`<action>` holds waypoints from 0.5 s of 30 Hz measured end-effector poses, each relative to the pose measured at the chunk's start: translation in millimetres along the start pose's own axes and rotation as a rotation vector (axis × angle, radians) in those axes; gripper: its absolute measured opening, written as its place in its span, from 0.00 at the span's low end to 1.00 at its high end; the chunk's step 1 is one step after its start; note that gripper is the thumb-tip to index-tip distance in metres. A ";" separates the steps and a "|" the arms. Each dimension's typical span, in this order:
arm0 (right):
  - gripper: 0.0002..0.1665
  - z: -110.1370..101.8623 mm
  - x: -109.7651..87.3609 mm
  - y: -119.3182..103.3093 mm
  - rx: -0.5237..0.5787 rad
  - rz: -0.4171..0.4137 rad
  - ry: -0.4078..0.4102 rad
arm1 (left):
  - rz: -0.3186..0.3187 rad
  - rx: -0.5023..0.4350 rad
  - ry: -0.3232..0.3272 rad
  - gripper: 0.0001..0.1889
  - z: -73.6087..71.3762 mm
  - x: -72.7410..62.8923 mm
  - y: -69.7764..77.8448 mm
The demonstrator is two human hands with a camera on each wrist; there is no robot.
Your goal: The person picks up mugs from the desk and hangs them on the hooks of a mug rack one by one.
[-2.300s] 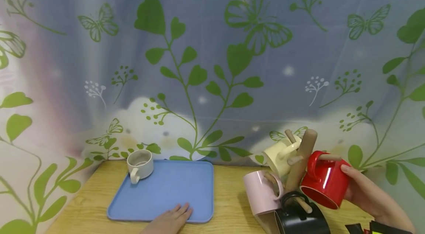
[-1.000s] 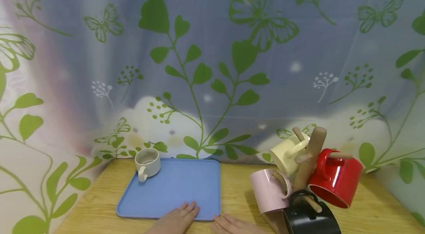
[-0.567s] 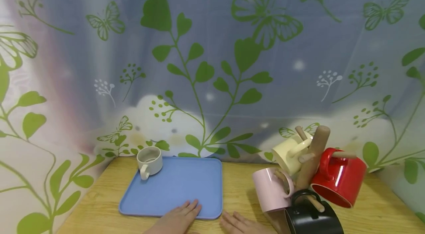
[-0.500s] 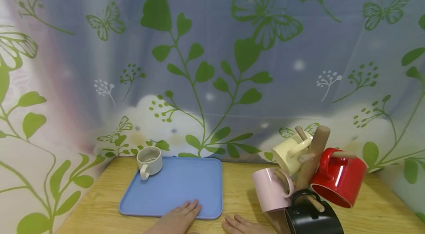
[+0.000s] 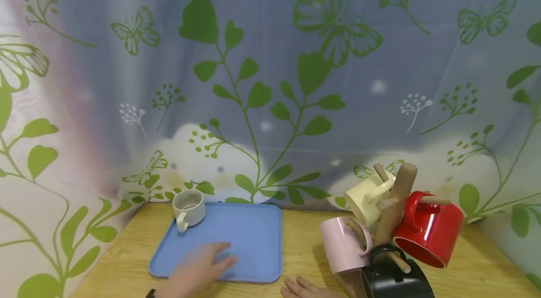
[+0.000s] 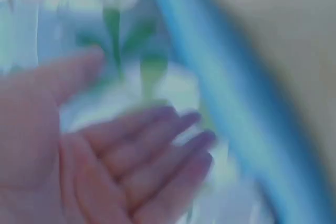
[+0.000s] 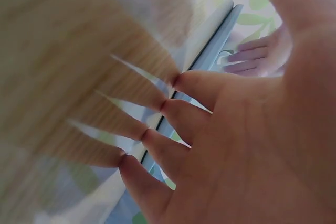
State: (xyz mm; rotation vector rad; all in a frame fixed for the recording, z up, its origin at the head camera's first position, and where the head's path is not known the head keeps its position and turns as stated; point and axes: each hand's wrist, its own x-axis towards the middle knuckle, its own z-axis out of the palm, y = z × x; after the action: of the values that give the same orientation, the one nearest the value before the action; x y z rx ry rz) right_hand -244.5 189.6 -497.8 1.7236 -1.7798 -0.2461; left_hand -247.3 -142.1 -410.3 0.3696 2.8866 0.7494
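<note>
Over the front part of the blue tray (image 5: pixel 249 241), my left hand (image 5: pixel 196 267) is lifted and blurred, its fingers loosely extended around nothing; the left wrist view shows its bare palm (image 6: pixel 121 166). My right hand (image 5: pixel 306 288) lies at the table's front, right of the tray, and in the right wrist view its fingertips (image 7: pixel 176 80) touch the wood. A small off-white mug (image 5: pixel 189 208) stands upright on the tray's back left corner, its handle facing forward. Neither hand touches any mug.
At the right, a wooden mug tree (image 5: pixel 399 204) bears a cream mug (image 5: pixel 367 199), a pink mug (image 5: pixel 342 246), a black mug (image 5: pixel 397 279) and a red mug (image 5: pixel 431 232), all hung tilted. A patterned curtain (image 5: pixel 270 101) closes off the back of the wooden table (image 5: pixel 300 227).
My right hand has let go of the red mug, now hanging on its peg, and come down onto the table. My left hand has just risen off the tray's front edge and shifted left.
</note>
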 end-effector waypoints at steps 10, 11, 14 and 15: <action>0.39 2.7 -2.7 -5.7 -0.037 0.054 0.026 | -0.244 0.035 0.315 0.28 -64.4 9.0 -75.0; 0.38 4.0 -2.4 -6.5 -0.079 0.053 0.033 | -0.247 0.018 0.309 0.27 -62.8 11.8 -79.0; 0.36 9.8 -0.4 -8.9 -0.190 0.038 0.067 | -0.239 -0.030 0.316 0.20 -55.7 20.6 -86.8; 0.35 12.4 0.3 -9.7 -0.222 0.030 0.082 | -0.241 -0.039 0.326 0.18 -53.6 23.2 -88.2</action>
State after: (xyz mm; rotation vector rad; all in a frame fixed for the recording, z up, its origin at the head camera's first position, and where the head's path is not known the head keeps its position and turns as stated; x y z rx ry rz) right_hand -243.3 184.4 -512.6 1.5271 -1.6518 -0.3423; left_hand -297.5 -235.1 -409.0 -0.1178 3.1271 0.8927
